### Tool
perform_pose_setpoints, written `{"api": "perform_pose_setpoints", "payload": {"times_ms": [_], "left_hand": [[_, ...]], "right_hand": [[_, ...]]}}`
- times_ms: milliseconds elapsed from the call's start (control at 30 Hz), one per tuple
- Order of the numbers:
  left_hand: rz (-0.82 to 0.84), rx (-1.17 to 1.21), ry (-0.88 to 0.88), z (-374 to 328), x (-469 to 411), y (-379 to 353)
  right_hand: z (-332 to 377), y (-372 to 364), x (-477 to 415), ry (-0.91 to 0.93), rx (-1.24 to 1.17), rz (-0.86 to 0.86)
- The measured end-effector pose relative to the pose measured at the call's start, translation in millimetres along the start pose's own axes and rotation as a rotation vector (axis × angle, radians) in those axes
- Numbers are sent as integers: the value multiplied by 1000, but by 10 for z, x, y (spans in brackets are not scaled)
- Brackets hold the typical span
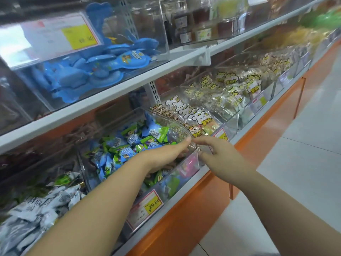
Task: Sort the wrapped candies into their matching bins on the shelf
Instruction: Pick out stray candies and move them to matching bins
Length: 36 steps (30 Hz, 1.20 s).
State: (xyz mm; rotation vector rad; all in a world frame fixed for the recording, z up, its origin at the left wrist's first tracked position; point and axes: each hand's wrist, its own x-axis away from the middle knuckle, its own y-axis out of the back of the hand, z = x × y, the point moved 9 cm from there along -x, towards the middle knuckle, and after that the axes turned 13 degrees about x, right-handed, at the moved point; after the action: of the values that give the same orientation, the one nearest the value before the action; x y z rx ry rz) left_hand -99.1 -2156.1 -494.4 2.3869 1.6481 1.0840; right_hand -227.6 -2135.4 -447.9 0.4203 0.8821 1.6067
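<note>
A clear plastic bin (186, 164) on the lower shelf (186, 179) held a heap of wrapped candies (127, 146) in blue and green, and its curved clear lid (171, 124) stood raised over them. A person's left hand (164, 154) reached over the bin's front wall and lay just above the candies. One finger pointed straight out to touch the lid's front edge, and the other fingers curled down behind the wall. Whether they held a candy could not be told. The right hand (219, 154) met the same edge from the other side, with forefinger above and thumb below in a narrow pinch on the lid's corner. A yellow price tag (153, 206) was fixed to the bin's front. The next bin to the left (81, 183) held grey and white wrapped sweets (36, 209) with green ones behind. The bin to the right (232, 126) held clear packets printed with cartoon rabbits (191, 113). Beyond it a row of bins (273, 89) carried packets marked with yellow cartoon animals (252, 84). On the shelf above, a clear box (164, 34) held flat blue packs (103, 69) behind a large price card (60, 36). The orange base (184, 224) of the shelving ran along a pale tiled floor (304, 163).
</note>
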Motion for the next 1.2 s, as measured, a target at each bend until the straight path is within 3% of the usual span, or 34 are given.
{"api": "perform_pose_setpoints", "payload": {"times_ms": [133,333,567,1200], "left_hand": [[108,-139,-54,-96,84,-134],[55,-264,-81,2,32,-20],[65,-268,-64,64,73,-82],[19,-304,-235,-88,214,-8]], "right_hand": [[-1,-24,-16,-6,33,-1],[-12,-35,-15,-3,47,43],[-44,6,-30,-7,-5,47],[-27,6,-15,-33,28,30]]}}
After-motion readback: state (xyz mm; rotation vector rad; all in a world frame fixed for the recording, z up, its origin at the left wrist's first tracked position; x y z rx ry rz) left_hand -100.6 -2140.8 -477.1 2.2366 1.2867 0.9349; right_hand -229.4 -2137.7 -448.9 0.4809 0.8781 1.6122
